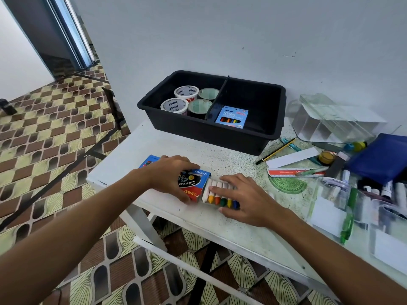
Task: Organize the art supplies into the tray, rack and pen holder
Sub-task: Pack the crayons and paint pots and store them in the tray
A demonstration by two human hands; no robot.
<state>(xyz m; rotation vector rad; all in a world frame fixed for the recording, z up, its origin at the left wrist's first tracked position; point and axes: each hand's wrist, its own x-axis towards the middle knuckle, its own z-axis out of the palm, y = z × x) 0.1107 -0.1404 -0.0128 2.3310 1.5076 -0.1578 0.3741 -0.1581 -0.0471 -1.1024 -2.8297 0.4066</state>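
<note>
Black tray (259, 137) with tape rolls (186, 93) at surface (220, 223) rear. Left hand (170, 176) grips crayon box (195, 186); right hand (244, 200), fingers extended, presses protruding crayons (217, 197).

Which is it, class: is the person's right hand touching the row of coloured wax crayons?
Touching: the head view shows the right hand with fingers laid flat across the crayons.

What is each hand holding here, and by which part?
Left hand grips the crayon box across its body. Right hand rests flat on the crayons sticking out, gripping nothing.
</note>
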